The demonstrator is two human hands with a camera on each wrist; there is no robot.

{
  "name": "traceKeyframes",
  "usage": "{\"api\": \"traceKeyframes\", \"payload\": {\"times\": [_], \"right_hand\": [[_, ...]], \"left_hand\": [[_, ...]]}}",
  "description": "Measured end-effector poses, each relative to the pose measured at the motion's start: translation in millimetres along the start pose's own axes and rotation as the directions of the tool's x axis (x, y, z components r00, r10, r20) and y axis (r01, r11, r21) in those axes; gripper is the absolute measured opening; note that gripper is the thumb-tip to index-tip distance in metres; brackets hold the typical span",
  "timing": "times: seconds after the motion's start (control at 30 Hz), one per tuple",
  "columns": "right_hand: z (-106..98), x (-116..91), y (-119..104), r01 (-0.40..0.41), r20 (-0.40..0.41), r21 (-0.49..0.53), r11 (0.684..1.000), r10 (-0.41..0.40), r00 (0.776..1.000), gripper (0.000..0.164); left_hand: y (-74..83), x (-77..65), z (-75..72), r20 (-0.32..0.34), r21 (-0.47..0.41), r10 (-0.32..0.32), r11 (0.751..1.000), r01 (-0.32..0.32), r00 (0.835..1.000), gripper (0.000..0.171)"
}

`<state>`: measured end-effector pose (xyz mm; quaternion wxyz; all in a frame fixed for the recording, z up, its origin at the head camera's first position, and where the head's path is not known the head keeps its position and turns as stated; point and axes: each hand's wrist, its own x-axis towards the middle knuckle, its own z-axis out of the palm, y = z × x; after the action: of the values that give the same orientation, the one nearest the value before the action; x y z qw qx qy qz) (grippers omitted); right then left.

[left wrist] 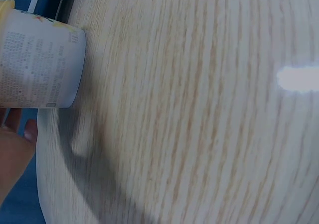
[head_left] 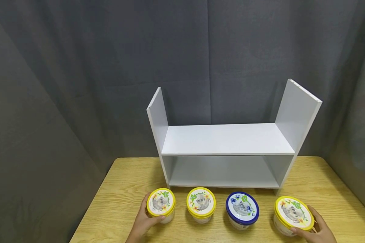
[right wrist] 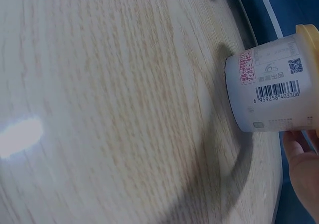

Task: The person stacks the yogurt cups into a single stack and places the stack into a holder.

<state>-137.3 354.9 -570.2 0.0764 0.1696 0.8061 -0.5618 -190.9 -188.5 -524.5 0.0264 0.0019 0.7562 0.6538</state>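
My left hand [head_left: 143, 221] grips the leftmost yellow-lidded tub [head_left: 161, 202], thumb on its near side and fingers round its left side. At the far right my right hand [head_left: 319, 230] holds another yellow-lidded tub [head_left: 293, 213] from its right side, the thumb at the front. Printed text covers the left tub's white wall [left wrist: 42, 59] in the left wrist view. A barcode shows on the right tub's wall [right wrist: 271, 87] in the right wrist view. Between the hands stand a third yellow-lidded tub [head_left: 201, 202] and a blue-lidded tub [head_left: 242, 208] with blueberries on its lid.
Behind the tubs a white two-level shelf [head_left: 228, 138] stands on the wooden table [head_left: 118, 202]. Its side panels rise above the upper board, and its front edge lies close to the tubs. Grey curtains [head_left: 188, 60] hang behind and at both sides.
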Motion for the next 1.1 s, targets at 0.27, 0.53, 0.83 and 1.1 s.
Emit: {"api": "traceKeyframes", "payload": {"times": [0.27, 0.53, 0.83, 1.1], "right_hand": [[5.0, -31.3, -43.1, -0.031, -0.016, -0.017, 0.999, 0.031, 0.999, 0.109], [7.8, -31.1, -44.8, 0.207, -0.109, -0.047, 0.977, -0.211, 0.971, 0.094], [19.3, -56.3, -99.7, 0.323, -0.132, -0.101, 0.941, -0.335, 0.933, 0.088], [29.9, -61.6, -124.4, 0.476, -0.092, 0.013, 0.880, -0.473, 0.876, 0.086]], "left_hand": [[-1.0, -2.9, 3.0, -0.008, 0.030, 0.037, 0.999, -0.037, 0.999, 0.101], [0.1, -3.4, 3.8, -0.017, -0.013, -0.005, 1.000, 0.005, 1.000, 0.106], [-3.6, -3.6, 3.8, -0.030, 0.051, 0.101, 0.994, -0.100, 0.994, 0.101], [-3.6, -2.8, 3.1, -0.015, 0.032, 0.092, 0.995, -0.092, 0.996, 0.100]]}}
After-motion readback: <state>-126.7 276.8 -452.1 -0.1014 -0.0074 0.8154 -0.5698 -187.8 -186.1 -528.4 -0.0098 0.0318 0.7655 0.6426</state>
